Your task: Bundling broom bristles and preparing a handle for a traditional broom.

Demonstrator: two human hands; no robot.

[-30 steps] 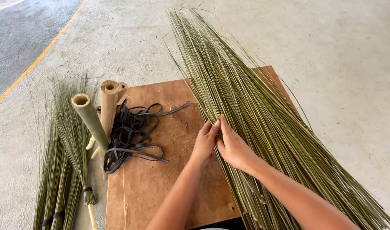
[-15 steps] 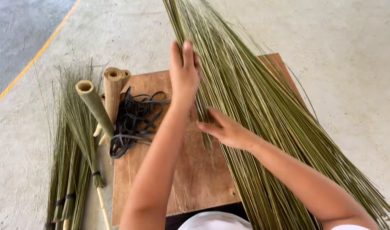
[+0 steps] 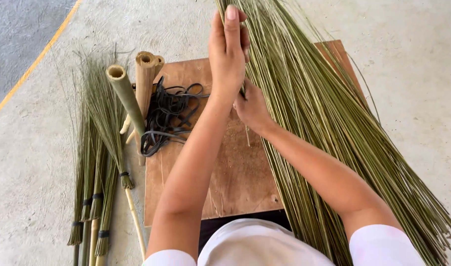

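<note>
— Hands first, from the head camera: where are they against the earlier pictures?

— Left hand (image 3: pixel 228 51) has climbed further up the fan of long thin green-yellow palm ribs (image 3: pixel 329 128); half a second ago it was lower, and a second ago both hands sat together at the pile's near edge. Its fingers are straight and pressed together, lying flat against the stalks.

— And the other?

— Right hand (image 3: pixel 252 109) is just below it, fingers curled shut, pinching a few of the ribs at the pile's left edge. It has shifted only slightly.

— Where does the pile lie?

— Across the right side of the square brown plywood board (image 3: pixel 235 172), spreading onto the grey concrete floor (image 3: pixel 408 64), tips pointing away from the person.

— What else is around?

— Tangle of black rubber strips (image 3: pixel 166 118) on the board's left part, touching the pale bamboo tubes (image 3: pixel 137 93) at its edge. Left of those, finished green brooms bound with black bands (image 3: pixel 100 162) lie on the floor. None of these has moved
</note>
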